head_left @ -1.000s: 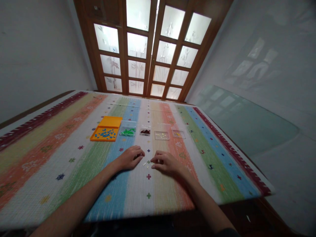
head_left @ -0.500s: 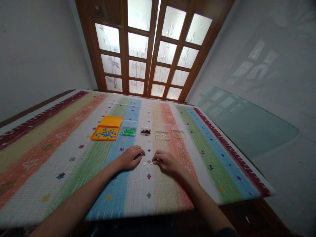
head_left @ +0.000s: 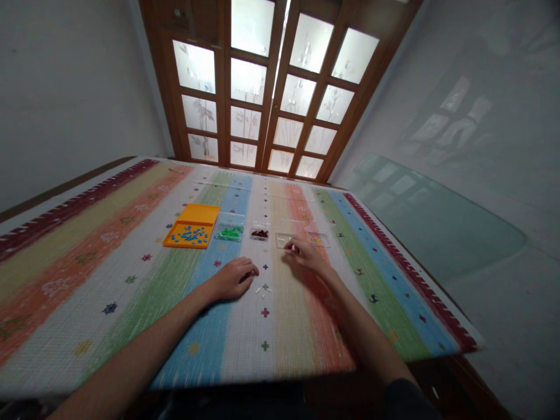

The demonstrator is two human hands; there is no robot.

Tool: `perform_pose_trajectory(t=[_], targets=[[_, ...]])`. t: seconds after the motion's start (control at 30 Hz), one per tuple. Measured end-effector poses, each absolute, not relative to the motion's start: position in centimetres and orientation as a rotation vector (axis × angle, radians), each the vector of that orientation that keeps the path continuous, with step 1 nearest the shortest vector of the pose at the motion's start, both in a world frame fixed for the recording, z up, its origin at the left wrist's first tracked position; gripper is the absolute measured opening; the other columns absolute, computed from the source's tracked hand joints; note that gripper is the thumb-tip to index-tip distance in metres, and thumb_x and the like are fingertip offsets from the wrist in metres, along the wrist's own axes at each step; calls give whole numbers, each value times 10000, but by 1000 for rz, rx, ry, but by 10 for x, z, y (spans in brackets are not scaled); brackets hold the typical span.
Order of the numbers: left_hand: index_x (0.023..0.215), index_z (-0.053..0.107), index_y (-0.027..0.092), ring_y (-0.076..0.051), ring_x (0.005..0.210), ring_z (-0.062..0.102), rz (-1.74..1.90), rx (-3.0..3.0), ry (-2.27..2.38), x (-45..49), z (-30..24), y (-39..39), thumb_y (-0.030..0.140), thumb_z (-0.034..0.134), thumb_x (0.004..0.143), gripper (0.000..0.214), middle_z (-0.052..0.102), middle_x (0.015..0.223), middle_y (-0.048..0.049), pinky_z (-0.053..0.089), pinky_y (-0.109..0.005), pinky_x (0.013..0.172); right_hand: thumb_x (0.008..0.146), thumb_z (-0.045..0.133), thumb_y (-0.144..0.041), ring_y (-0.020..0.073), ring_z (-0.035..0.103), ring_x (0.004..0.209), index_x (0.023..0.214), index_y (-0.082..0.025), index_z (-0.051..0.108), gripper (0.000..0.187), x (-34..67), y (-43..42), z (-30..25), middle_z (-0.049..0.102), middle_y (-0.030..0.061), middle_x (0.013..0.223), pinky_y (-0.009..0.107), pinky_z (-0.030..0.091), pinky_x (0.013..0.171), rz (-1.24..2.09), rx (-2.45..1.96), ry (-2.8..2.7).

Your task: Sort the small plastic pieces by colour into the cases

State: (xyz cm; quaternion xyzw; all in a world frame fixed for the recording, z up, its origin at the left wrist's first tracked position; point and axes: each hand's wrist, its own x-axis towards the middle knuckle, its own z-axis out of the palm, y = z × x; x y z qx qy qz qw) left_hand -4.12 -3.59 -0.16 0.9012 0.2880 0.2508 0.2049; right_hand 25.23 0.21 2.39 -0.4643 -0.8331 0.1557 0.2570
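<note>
My left hand [head_left: 236, 278] rests on the striped cloth with fingers curled and closed. Whatever may be inside it is hidden. Just right of its fingertips lie a few tiny white pieces [head_left: 263, 296]. My right hand [head_left: 303, 254] is at the front edge of a clear box [head_left: 280, 247] of small pale pieces, covering part of it. Its thumb and fingers are pinched together; a whitish speck shows at the tips, too small to name. A clear box of yellow pieces [head_left: 318, 240] sits just beyond the right hand.
Left of these boxes stand a clear box of dark pieces [head_left: 259, 234], a clear box of green pieces [head_left: 230, 233] and an open orange case [head_left: 192, 214] holding several blue pieces. The table's patterned cloth [head_left: 144, 315] reaches toward wooden glazed doors [head_left: 268, 87].
My right hand has moved away and to the right, from beside the loose white pieces to the clear box of pale pieces. The left hand has stayed in place.
</note>
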Motion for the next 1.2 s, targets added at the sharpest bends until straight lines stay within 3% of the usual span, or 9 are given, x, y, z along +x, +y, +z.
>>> perform_pose_trajectory(t=[0.17,0.47,1.03,1.2], targets=[[952,642,170,-192,806,578,704,2510,810,-41,-1,-36,157,507,892,149,622,857,-56,461,-332,792,870,623,-132,146,547,699,862,-165,682,68,264,34,22,647,32,809,255,422,697,271,-1412,-2143],[959,636,177,-190,808,577,706,2525,799,-40,0,-37,148,499,898,153,623,866,-52,468,-339,816,933,579,-165,166,601,801,975,-153,735,162,263,39,11,681,91,970,265,441,736,153,-1532,-2180],[967,643,178,-195,812,582,703,2514,818,-41,0,-38,155,505,892,159,628,875,-59,469,-340,804,911,597,-142,171,605,763,949,-167,784,193,263,40,15,695,80,890,261,440,702,253,-1453,-2096],[967,643,176,-197,817,582,699,2519,813,-40,1,-38,153,498,894,164,625,876,-61,467,-341,812,891,588,-113,175,611,780,1065,-147,777,259,260,39,14,698,92,916,265,442,711,281,-1465,-2099]])
